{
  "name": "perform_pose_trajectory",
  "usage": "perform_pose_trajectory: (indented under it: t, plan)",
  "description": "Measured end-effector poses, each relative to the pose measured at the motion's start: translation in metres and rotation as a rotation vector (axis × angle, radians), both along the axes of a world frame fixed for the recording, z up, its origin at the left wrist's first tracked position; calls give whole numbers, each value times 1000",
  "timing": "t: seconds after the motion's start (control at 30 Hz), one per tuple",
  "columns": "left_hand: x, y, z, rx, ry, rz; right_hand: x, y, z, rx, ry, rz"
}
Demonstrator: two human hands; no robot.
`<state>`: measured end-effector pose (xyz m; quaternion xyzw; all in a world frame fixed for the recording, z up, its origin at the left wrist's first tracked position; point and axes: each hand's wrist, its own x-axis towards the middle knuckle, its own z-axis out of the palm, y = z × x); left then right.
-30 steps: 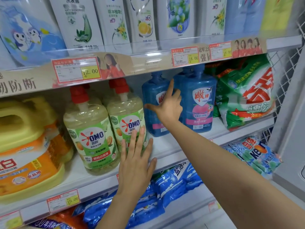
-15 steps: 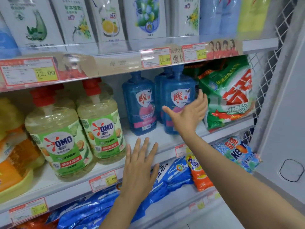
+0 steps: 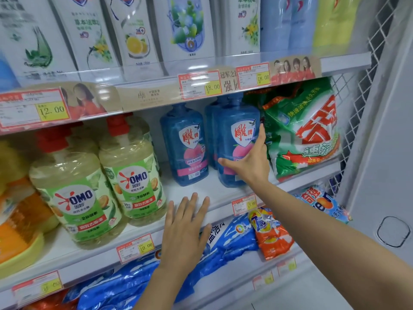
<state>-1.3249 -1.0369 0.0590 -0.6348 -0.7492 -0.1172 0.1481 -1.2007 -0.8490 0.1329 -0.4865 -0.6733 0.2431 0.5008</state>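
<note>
yellow bottle OMO, blue bottle perhaps 雕牌

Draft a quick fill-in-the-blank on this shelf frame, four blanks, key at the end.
1. The right hand touches a ___ bottle next to the green bag.
2. The left hand, fingers straight, holds ___.
3. The OMO bottles have ___ caps.
4. The price tag above the touched bottle reads ___.
Missing words: blue; nothing; red; 18.00.
</note>
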Motion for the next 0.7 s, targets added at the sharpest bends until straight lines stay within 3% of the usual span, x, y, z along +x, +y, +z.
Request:
perform_pose_trajectory:
  t: [0.57,0.7]
  plan:
    - [-2,0,-5,67,-38,-46,1,-22,14,-38,-156,-44]
    - [2,3,-3,135,-171,-7,2,-27,17,-50,-157,-8]
